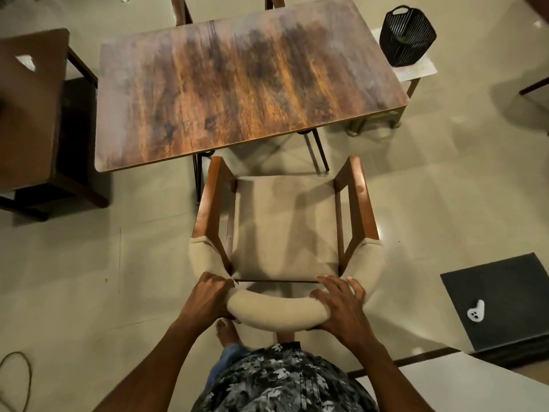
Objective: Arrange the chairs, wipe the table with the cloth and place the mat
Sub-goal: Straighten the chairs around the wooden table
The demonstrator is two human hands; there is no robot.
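A wooden armchair (285,227) with a beige seat and a padded curved backrest stands in front of me, its front edge close to the near side of the brown wooden table (246,84). My left hand (208,295) grips the left part of the backrest. My right hand (338,301) grips its right part. The table top is bare. Two more chair backs (181,10) show beyond the table's far edge. No cloth is visible.
A dark wooden side table (29,114) stands at the left. A black slatted basket (408,37) sits on a small stool at the far right. A dark mat-like square (502,301) with a white object lies on the floor at right. A cord lies at bottom left.
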